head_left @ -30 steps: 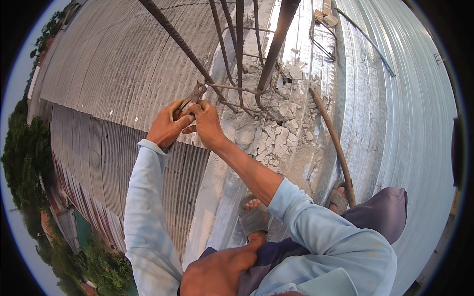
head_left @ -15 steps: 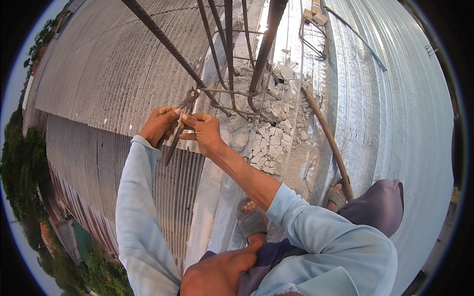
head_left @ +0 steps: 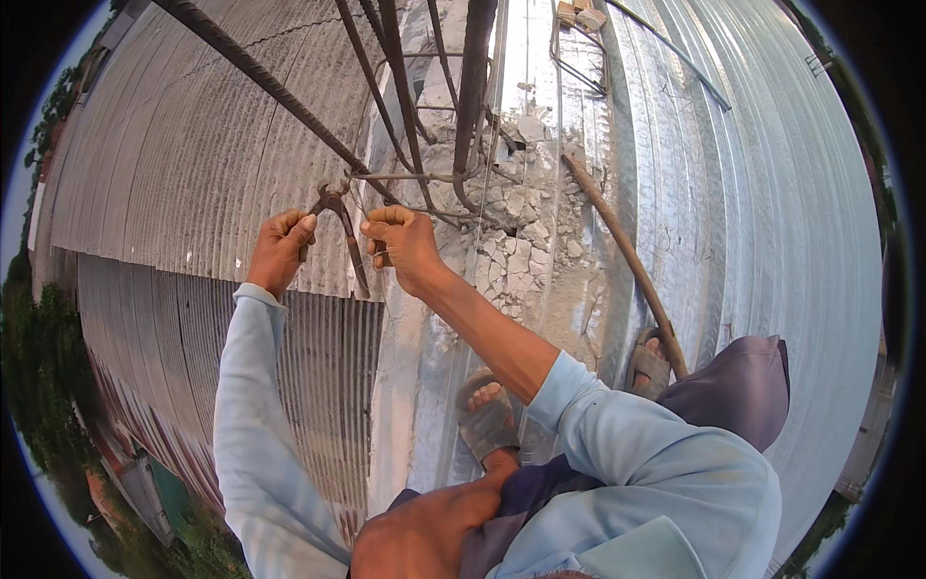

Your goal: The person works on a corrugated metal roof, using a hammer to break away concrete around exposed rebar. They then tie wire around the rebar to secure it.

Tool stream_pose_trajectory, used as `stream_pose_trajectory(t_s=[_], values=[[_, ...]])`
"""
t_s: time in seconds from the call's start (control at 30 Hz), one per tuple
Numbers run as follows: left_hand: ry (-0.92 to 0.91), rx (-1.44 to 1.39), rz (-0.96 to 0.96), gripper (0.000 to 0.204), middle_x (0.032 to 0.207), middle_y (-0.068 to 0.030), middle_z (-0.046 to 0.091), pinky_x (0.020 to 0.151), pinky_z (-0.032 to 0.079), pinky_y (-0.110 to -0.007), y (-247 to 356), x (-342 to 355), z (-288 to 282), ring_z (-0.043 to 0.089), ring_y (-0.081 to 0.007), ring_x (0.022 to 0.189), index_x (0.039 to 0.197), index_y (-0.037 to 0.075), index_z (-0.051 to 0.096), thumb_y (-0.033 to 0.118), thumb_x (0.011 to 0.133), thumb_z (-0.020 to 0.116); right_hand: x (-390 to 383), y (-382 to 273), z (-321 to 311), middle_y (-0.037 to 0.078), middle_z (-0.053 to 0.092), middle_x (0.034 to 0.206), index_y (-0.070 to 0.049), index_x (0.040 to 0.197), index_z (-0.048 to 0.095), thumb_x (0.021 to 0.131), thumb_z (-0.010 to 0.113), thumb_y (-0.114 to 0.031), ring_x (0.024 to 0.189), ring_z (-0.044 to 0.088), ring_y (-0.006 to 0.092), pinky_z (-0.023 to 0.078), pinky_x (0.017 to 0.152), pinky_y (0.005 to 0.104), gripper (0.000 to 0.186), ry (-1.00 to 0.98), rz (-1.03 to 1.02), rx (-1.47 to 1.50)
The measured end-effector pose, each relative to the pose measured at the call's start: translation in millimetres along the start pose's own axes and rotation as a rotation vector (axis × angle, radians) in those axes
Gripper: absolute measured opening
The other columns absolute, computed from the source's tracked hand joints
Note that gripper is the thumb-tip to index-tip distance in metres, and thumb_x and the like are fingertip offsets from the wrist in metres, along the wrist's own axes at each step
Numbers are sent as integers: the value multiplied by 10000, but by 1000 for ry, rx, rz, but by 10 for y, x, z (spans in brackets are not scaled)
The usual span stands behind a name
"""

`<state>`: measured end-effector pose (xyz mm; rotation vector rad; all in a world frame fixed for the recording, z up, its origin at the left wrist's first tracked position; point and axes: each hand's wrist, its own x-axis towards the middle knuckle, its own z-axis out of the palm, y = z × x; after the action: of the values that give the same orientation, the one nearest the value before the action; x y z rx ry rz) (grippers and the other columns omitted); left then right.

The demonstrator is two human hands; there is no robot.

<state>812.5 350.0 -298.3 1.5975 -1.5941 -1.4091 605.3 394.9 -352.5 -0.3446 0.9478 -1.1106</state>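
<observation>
Rusty pincers (head_left: 353, 246) are held by one handle in my left hand (head_left: 280, 249); the other handle hangs free and the jaws are spread. Just to their right, my right hand (head_left: 407, 249) is closed, thumb and fingertips pinching a thin wire (head_left: 361, 201). That wire runs up to the corner where a bent steel tie (head_left: 410, 177) meets a thick ribbed rebar (head_left: 280, 92). More upright rebars (head_left: 473, 87) stand beyond my right hand, inside the ties.
Broken concrete (head_left: 511, 261) lies around the rebar feet. A wooden stick (head_left: 627, 246) rests on the shiny metal roofing (head_left: 772, 241) at right. Grey corrugated sheets (head_left: 193, 164) slope away at left, their edge above trees. My sandalled feet (head_left: 487, 420) stand near the rubble.
The pincers' handles have spread and my right hand has come away from them, now pinching the wire. My hands have moved apart. The whole view has shifted slightly.
</observation>
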Motion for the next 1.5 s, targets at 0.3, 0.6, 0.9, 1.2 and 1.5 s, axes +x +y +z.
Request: stream_pose_trajectory(t_s=[0.3, 0.6, 0.9, 1.2, 1.5], values=[[-25, -42, -39, 358, 620, 68, 410, 488, 257, -263, -1, -71, -98, 324, -54, 541, 737, 102, 536, 274, 1045, 595, 86, 126, -106, 37, 637, 933, -34, 1288, 562, 978, 692, -243, 732, 655, 92, 536, 566, 214, 396, -249, 88, 83], [-189, -77, -169, 376, 579, 104, 372, 408, 157, -246, -80, 123, -510, 231, -27, 450, 716, 186, 472, 349, 1031, 598, 67, 147, -156, 16, 661, 809, -8, 1123, 717, 948, 715, -216, 696, 606, 77, 515, 606, 253, 273, -130, -12, -197], [992, 377, 10, 356, 664, 25, 420, 557, 305, -279, -612, -298, -1003, 333, -78, 615, 788, 30, 596, 278, 1043, 584, -70, 527, -395, 257, 701, 955, 11, 947, 728, 821, 597, -87, 859, 660, 458, 538, 767, 488, 206, -37, -560, -1062], [477, -237, 209, 313, 652, 71, 418, 415, 233, -179, 450, -1377, -1098, 310, -5, 496, 875, 72, 591, 322, 1062, 572, -138, -87, -819, 189, 737, 1101, -3, 1153, 722, 843, 762, -321, 1032, 712, 317, 560, 897, 404, 446, -590, 73, -1473], [-41, -292, 109, 367, 660, 24, 498, 508, 392, -233, 426, -799, 503, 445, -61, 549, 774, 43, 583, 300, 1034, 621, -950, 82, 155, 159, 643, 1241, 45, 1488, 373, 997, 652, -343, 1010, 717, 268, 593, 925, 403, 686, -590, 18, -194]])
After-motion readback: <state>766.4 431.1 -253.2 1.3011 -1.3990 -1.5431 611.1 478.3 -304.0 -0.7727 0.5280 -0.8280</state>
